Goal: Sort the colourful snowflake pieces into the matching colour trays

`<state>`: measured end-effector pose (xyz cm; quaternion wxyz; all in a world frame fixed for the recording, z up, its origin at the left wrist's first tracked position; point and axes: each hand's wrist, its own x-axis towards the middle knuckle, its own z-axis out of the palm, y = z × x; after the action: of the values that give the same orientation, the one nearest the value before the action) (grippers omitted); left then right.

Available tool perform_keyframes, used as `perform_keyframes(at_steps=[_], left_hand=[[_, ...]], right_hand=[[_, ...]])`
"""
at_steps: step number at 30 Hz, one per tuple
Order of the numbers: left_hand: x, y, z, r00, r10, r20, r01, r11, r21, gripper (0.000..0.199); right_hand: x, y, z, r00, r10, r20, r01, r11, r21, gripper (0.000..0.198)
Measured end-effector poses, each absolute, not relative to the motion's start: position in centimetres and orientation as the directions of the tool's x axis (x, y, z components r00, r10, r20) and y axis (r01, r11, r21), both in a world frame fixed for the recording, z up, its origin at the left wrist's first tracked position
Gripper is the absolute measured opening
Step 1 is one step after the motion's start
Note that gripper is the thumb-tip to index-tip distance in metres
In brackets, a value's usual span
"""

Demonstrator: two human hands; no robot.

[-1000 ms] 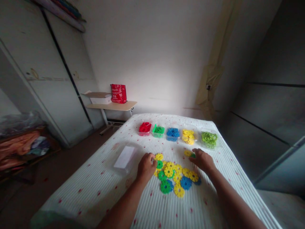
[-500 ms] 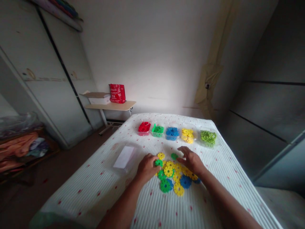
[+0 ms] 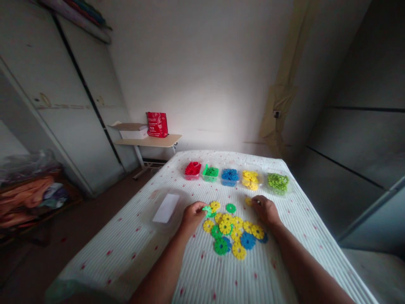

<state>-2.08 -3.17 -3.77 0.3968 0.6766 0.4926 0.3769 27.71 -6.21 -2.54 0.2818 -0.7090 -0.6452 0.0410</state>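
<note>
We work over the loose pile of flower discs [image 3: 232, 234] lying between our hands, and we do best lifting one disc at a time by its rim. Our left hand [image 3: 191, 215] pinches a green disc [image 3: 208, 209] at the pile's near-left edge, forearm stretched forward. Our right hand [image 3: 265, 210] curls, knuckles up, over a yellow disc [image 3: 248, 201]; we cannot tell whether it grips it.

- We are counting five small clear plastic tubs [image 3: 230, 177] of coloured discs sitting in a row.
- We are seeing one flat clear plastic lid [image 3: 165, 208].
- We are showing two bare hands [image 3: 191, 214].
</note>
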Motion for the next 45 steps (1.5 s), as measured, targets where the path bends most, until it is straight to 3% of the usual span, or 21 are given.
perform_keyframes(at_steps=[5, 10, 19, 26, 33, 39, 45], left_hand=[[-2.4, -3.3, -3.8, 0.345, 0.938, 0.029, 0.436, -0.188, 0.88, 0.016], [-1.9, -3.5, -3.9, 0.305, 0.952, 0.037, 0.537, -0.204, 0.818, 0.034], [-1.0, -2.3, -2.1, 0.373, 0.928, -0.017, 0.627, -0.239, 0.742, 0.043], [-1.0, -2.5, -2.4, 0.331, 0.944, -0.001, 0.677, -0.237, 0.696, 0.029], [-1.3, -2.0, -2.5, 0.299, 0.954, 0.036, 0.629, -0.225, 0.744, 0.007], [0.9, -1.3, -0.6, 0.322, 0.942, 0.094, 0.508, -0.256, 0.823, 0.019], [5.9, -0.4, -0.3, 0.409, 0.905, 0.119, 0.526, -0.34, 0.78, 0.027]], right_hand=[[27.6, -6.3, -2.6, 0.156, 0.945, 0.289, 0.906, -0.021, -0.422, 0.023], [27.4, -6.4, -2.5, 0.161, 0.945, 0.284, 0.911, -0.032, -0.411, 0.022], [26.8, -6.8, -2.0, 0.164, 0.95, 0.265, 0.925, -0.055, -0.376, 0.021], [26.8, -6.7, -2.2, 0.16, 0.952, 0.263, 0.933, -0.059, -0.355, 0.023], [27.0, -6.5, -2.6, 0.163, 0.945, 0.284, 0.934, -0.054, -0.354, 0.022], [27.0, -6.3, -2.9, 0.163, 0.944, 0.288, 0.934, -0.054, -0.352, 0.023], [27.0, -6.4, -2.9, 0.149, 0.94, 0.308, 0.933, -0.03, -0.359, 0.023]])
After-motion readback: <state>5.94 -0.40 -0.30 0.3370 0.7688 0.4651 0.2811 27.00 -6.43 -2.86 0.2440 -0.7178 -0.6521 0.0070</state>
